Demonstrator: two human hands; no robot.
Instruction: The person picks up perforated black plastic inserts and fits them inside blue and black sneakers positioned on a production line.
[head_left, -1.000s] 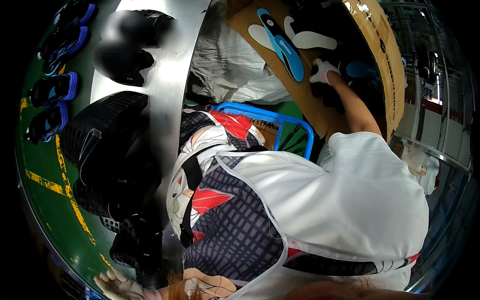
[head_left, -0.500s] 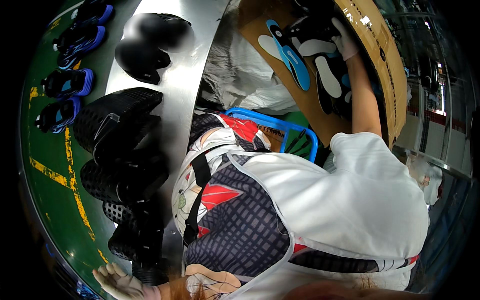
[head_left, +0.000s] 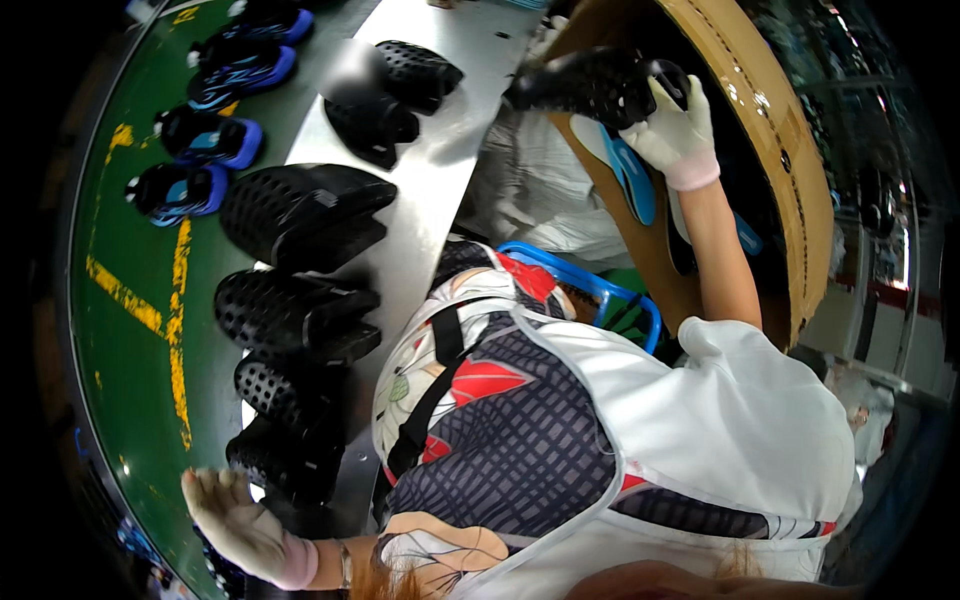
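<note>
My right hand point(head_left: 680, 135), in a pale glove with a pink cuff, grips one end of a black perforated clog point(head_left: 590, 88). This clog hangs over the edge of the cardboard box point(head_left: 785, 170). Below it, a blue insole point(head_left: 630, 175) lies inside the box. Well apart from that, my left hand point(head_left: 240, 525), also gloved, is open with fingers spread at the near left edge of the metal table. Nothing is in it. Closest to it are several black perforated clogs, such as the nearest one point(head_left: 270, 460), lined up along the table.
The metal table point(head_left: 450, 150) runs away from me on the left. Beyond it stand blue-and-black sports shoes point(head_left: 205, 140) in a row over a green floor point(head_left: 130, 400). A blue-framed stool point(head_left: 590, 280) and white plastic sheeting point(head_left: 520, 180) sit between table and box.
My right hand has come up from among the insoles inside the box, bringing a black clog out. The whole view has shifted, with the table further right. My left hand stays open.
</note>
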